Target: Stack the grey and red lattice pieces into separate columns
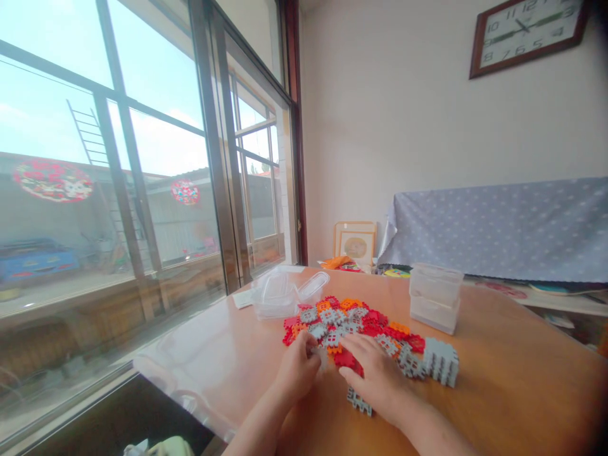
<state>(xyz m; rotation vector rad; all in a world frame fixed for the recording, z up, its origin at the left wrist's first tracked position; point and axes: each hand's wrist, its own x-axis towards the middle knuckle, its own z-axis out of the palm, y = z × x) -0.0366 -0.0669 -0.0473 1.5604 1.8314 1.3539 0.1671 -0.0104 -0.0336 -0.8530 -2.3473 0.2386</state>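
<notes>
A heap of interlocking plastic tiles in grey (317, 331), red (374, 322) and orange (352, 304) lies spread on the table. My left hand (300, 366) is at the heap's near left edge, fingers curled in; what they hold, if anything, is hidden. Over the near side of the heap is my right hand (375, 370), its thumb apart from the fingers. A red tile (348, 361) shows in the gap between that thumb and fingers. Below the right hand lies a grey tile (358, 402), partly covered by it. Several grey tiles form a neat stacked block (441, 362) to the right.
The brown table (494, 380) has a clear sheet over it. A clear plastic box (436, 299) stands behind the stacked block. Clear containers (275, 296) sit at the back left, with a lid (313, 286) beside them. A window (156, 158) runs along the left.
</notes>
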